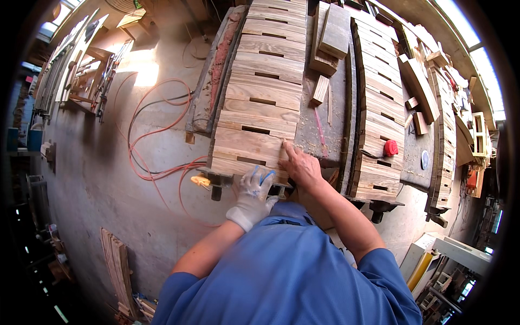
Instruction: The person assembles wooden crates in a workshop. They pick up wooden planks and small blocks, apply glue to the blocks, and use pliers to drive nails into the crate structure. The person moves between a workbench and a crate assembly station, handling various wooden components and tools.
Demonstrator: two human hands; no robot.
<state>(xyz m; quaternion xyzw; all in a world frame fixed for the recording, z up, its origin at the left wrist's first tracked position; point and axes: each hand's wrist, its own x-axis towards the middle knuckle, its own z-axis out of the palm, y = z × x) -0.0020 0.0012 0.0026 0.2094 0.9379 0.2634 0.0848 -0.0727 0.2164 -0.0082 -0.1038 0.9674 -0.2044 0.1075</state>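
Note:
A long stack of pale wooden boards (pixel 260 92) with dark slots lies in front of me, running away from my body. My left hand (pixel 253 190), in a white work glove, rests with spread fingers on the near end of this stack. My bare right hand (pixel 300 165) lies on the stack's near right corner, its fingers pointing up along the board edge. Neither hand holds anything.
A second row of slotted boards (pixel 374 108) lies to the right with a red knob (pixel 390 147) on it. Loose wood blocks (pixel 328 38) sit between the rows. Orange cables (pixel 157 141) loop over the concrete floor on the left. Planks (pixel 116 265) lean at lower left.

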